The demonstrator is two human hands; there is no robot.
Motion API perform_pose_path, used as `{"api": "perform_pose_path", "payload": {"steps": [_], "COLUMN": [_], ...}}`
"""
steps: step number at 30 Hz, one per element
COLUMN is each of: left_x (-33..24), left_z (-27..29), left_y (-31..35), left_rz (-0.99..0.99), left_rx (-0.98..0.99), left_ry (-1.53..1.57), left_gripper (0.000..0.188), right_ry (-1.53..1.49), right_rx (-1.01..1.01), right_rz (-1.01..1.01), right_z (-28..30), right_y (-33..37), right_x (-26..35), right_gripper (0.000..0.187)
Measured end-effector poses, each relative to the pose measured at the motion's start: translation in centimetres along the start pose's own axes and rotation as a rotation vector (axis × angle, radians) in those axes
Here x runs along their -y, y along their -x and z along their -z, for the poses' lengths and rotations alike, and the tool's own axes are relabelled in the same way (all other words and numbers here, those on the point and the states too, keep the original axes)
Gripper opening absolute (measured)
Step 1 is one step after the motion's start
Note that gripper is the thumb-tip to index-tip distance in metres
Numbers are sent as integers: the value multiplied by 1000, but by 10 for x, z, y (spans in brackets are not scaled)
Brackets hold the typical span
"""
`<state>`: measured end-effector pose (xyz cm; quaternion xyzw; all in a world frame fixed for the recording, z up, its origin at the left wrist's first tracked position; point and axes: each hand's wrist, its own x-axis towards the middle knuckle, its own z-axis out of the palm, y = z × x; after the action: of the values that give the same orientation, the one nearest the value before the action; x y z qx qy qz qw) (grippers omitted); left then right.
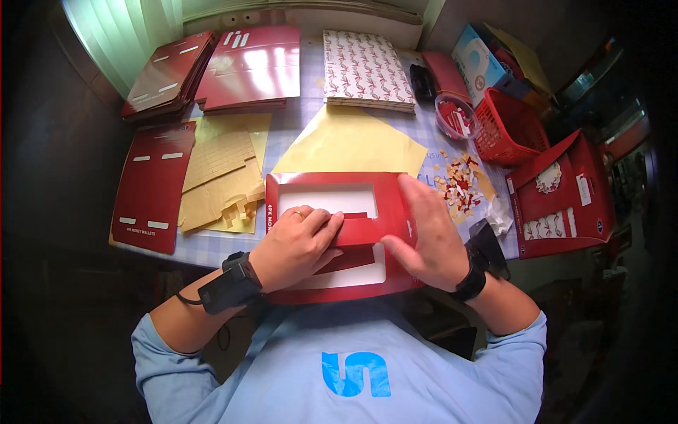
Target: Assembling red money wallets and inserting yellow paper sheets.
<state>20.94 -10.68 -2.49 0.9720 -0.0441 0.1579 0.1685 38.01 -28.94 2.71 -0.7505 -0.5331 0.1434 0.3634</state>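
Observation:
A red cardboard box (394, 201) with two large cut-out windows lies at the table's front edge, right before me. Its windows show a white surface inside, with a red strip between them. Over the left part of that strip rests my left hand (300, 244), fingers bent and close together, the thumb below the index finger; it is closed on the card there. My right hand (431, 237) is open at the box's right end, fingers stretched upward and the thumb apart, its tip at the strip's right end. Each wrist wears a black strapped device.
Red printed card stacks (258, 67) lie at the back left, with a single red card (152, 187) nearer. Patterned white packs (367, 69), yellow sheets (346, 141) and tan peel-off sheets (222, 166) lie around. Rightward are small scraps (462, 184), a red basket (505, 138) and a finished-looking red box (558, 205).

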Motion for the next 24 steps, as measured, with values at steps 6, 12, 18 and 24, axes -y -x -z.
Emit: {"api": "perform_pose_path", "payload": {"steps": [6,12,18,24], "left_x": [-1,-2,-3,-9], "left_z": [0,17,18,22], "left_y": [1,11,16,14], "left_rz": [-11,25,4,43], "left_rx": [11,91,144,170], "left_ry": [-34,-144,-300,-367], "left_gripper": [57,57,61,60], "right_ry": [536,634,884,735], "right_rx": [217,300,224,227], "right_rz": [513,638,744,683], "right_z": [-42,-51,-51,-56], "right_y": [-15,-23,-25,-25], "right_x": [-7,-14,-5,-8], "right_gripper": [59,52,52,52]}}
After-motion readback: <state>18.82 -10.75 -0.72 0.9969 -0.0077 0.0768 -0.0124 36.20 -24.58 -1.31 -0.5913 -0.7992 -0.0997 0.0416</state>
